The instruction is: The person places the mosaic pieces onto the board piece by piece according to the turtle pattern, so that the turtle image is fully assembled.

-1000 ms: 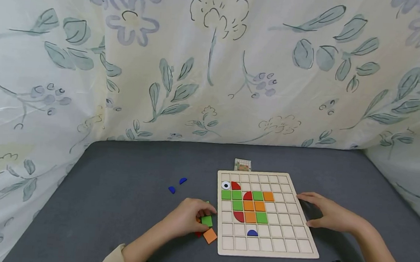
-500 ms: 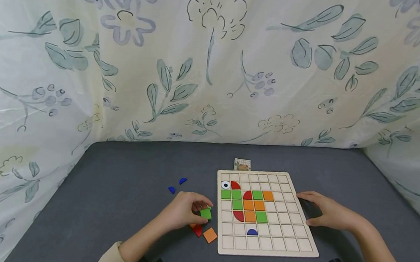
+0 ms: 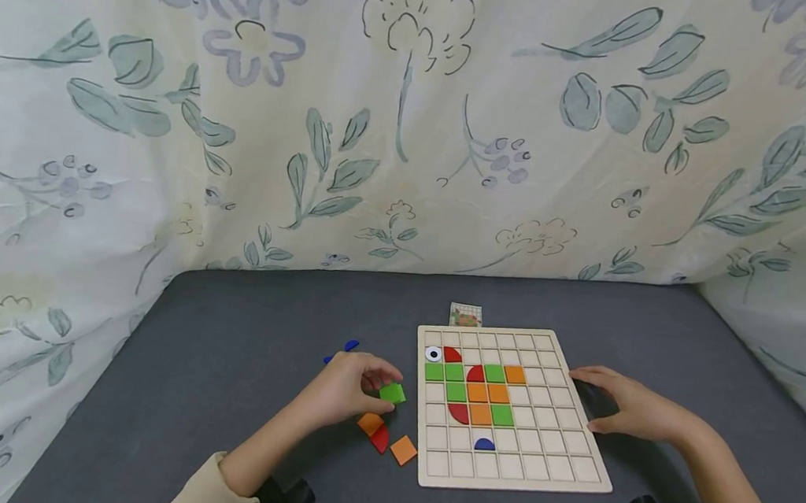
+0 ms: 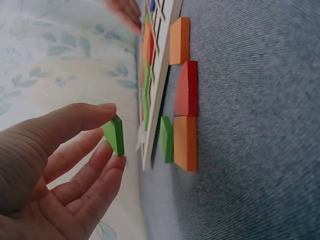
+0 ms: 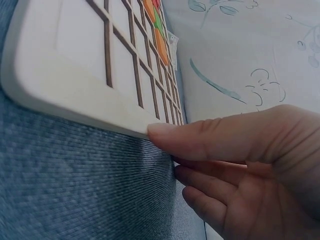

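L hand (image 4: 55, 165) pinches green tile (image 4: 114, 135) nr board (image 4: 159, 75).

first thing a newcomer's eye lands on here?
Probably the wooden grid board on the grey surface, with a bright cluster of green, orange and red tiles in its upper left cells. Next, the left hand just left of the board, pinching a green square tile above a few loose orange and red pieces. The right hand rests against the board's right edge, thumb touching the rim.
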Motion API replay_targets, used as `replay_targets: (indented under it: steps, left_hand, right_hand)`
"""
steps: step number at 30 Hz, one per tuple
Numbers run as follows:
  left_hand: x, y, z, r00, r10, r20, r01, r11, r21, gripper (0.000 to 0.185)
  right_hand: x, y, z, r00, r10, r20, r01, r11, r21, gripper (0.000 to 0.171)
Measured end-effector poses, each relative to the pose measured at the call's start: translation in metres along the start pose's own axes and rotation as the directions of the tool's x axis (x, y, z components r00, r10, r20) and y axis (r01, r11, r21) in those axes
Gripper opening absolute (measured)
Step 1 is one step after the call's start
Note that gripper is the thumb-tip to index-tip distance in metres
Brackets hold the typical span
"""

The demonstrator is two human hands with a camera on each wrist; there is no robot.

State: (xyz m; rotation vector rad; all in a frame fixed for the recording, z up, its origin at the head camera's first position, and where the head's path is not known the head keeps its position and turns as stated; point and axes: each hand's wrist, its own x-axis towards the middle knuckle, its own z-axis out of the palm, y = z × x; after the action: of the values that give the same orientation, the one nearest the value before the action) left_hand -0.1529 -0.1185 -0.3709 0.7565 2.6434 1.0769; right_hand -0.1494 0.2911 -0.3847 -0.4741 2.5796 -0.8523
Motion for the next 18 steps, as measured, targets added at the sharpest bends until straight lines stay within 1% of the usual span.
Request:
replay_targets:
  steps: [9,15,18]
  left_hand:
    - [0.004,0.004,-0.004,0.999,0.030,0.011,-0.030,0.999,0.016,0.030]
    - [0.013,0.013,0.001,0.999,0.019,0.039,-0.020,0.999,0.025,0.029]
    - [0.020,0.019,0.005,0.998,0.035,0.058,-0.037,0.998,0.040,0.028]
  right_hand:
    - [0.000,0.000,-0.001,1.000,0.007,0.004,-0.007,1.000,-0.001,0.079]
    - [0.000,-0.001,-0.002,1.000,0.006,0.006,-0.006,1.000,-0.007,0.078]
    - [0.000,-0.001,-0.002,1.000,0.006,0.005,-0.006,1.000,-0.006,0.078]
